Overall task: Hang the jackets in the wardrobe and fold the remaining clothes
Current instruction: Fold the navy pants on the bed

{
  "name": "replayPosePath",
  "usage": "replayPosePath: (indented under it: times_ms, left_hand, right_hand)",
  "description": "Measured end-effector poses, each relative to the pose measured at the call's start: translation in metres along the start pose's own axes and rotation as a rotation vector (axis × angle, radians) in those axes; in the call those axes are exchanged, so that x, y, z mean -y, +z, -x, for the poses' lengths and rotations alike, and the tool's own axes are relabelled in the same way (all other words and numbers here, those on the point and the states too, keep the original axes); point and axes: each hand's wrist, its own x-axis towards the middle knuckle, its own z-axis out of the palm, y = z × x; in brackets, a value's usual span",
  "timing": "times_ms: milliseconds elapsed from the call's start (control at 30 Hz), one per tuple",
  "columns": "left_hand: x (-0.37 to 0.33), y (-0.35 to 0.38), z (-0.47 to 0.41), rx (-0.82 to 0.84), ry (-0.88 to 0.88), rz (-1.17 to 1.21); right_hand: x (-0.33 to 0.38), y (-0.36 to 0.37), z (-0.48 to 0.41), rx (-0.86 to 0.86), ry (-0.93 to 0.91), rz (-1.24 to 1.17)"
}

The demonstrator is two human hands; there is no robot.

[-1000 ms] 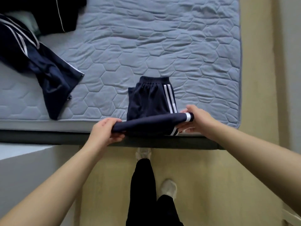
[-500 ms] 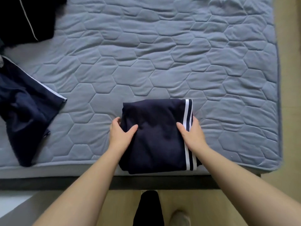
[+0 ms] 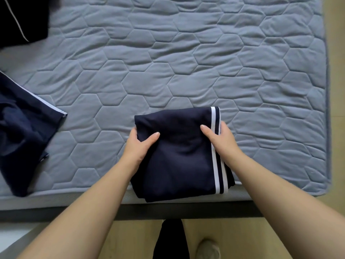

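Folded navy trousers with two white side stripes lie on the grey quilted mattress, near its front edge. My left hand grips the bundle's left edge, thumb on top and fingers tucked under the fold. My right hand grips the striped right edge the same way, thumb on the cloth and fingers around the side. A second navy garment with a white stripe lies unfolded at the left of the mattress.
A black garment with thin white piping sits in the far left corner of the bed. The mattress's right edge meets a wooden floor. My leg and a shoe stand on the floor below the bed's front edge.
The rolled lower part of the trousers has been folded up over the waistband into a flat square. Both hands have moved from the front edge to the bundle's sides.
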Motion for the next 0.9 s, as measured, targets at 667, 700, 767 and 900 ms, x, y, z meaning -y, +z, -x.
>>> replayPosePath:
  times_ms: [667,700,767,900]
  left_hand:
    - [0.019,-0.018,0.073,0.344,-0.191,0.244]
    - [0.024,-0.018,0.080,0.337,-0.177,0.217]
    - [0.025,-0.015,0.081,0.186,-0.084,0.082]
    - [0.002,0.000,0.046,0.002,0.064,-0.064]
  right_hand:
    - [0.004,-0.014,0.035,0.388,0.114,-0.202]
    - [0.002,-0.014,0.037,0.392,0.111,-0.172]
    - [-0.001,-0.012,0.036,0.311,0.072,-0.134]
    - [0.002,-0.010,0.024,0.100,0.009,-0.117]
